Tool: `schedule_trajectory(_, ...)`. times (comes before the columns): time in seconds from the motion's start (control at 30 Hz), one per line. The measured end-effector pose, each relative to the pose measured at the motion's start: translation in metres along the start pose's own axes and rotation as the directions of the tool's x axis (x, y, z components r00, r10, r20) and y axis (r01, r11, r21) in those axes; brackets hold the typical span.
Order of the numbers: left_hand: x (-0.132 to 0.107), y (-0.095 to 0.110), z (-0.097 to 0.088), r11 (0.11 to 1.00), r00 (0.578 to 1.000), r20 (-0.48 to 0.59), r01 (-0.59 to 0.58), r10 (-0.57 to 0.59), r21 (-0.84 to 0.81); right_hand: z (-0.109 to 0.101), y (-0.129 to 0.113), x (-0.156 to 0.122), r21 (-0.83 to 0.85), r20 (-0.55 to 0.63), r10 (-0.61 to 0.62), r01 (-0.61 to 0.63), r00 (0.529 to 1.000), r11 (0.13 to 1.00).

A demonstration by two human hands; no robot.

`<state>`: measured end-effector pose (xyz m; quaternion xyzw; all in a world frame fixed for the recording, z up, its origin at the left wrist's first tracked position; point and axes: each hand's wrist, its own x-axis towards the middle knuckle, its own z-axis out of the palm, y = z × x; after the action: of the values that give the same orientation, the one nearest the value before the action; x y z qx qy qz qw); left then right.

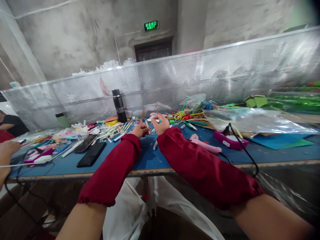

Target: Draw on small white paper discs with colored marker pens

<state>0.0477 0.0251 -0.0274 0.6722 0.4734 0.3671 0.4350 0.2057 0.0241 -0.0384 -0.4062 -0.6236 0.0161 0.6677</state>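
Note:
Both my arms in dark red sleeves reach over the blue table [150, 160]. My left hand [140, 129] is curled closed on a small thin piece that I cannot make out. My right hand [161, 123] is closed around a white stick with a teal tip, which pokes out to the left of the fingers. The two hands are close together, near a pile of white sticks [112, 130]. A pink glue gun [203, 144] lies just right of my right forearm.
A black flask [119, 105] stands behind my hands. Two black phones [91, 154] lie at the left. A purple device [230, 140] with a black cable sits right. Coloured straws [190, 115], plastic bags and a perforated metal screen are behind. Another person's hand [7, 148] works at far left.

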Motion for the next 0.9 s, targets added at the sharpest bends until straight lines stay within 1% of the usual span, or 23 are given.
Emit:
schedule_trajectory(0.17, 0.0, 0.0, 0.0, 1.0, 1.0, 0.005, -0.01, 0.01, 0.003, 0.0, -0.002, 0.0, 0.009, 0.022, 0.001, -0.001, 1.0, 1.0)
schedule_trajectory(0.3, 0.001, 0.0, -0.001, 1.0, 1.0, 0.006, -0.006, 0.006, -0.011, 0.0, -0.002, 0.0, -0.015, 0.0, 0.006, -0.006, 1.0, 1.0)
schedule_trajectory(0.43, 0.0, -0.001, -0.001, 1.0, 1.0, 0.003, -0.014, 0.014, 0.011, 0.0, -0.003, 0.0, 0.016, 0.027, 0.006, -0.006, 1.0, 1.0)
schedule_trajectory(0.57, 0.002, -0.004, -0.002, 0.999, 1.0, 0.011, -0.026, 0.026, 0.023, -0.001, -0.003, 0.0, -0.014, -0.004, 0.007, -0.007, 1.0, 1.0)
schedule_trajectory(0.7, 0.005, -0.007, -0.003, 1.0, 0.999, 0.019, -0.028, 0.028, -0.002, -0.001, -0.003, 0.0, -0.008, 0.011, 0.012, -0.012, 1.0, 1.0)
schedule_trajectory(0.83, 0.005, -0.006, -0.002, 0.999, 0.999, 0.02, -0.041, 0.042, -0.032, -0.005, -0.008, 0.005, 0.042, -0.046, 0.012, -0.01, 0.999, 0.999)
schedule_trajectory(0.9, 0.004, -0.006, 0.0, 0.998, 0.999, 0.015, -0.05, 0.051, -0.04, -0.011, -0.013, 0.01, 0.099, -0.049, 0.062, -0.057, 0.997, 0.994)
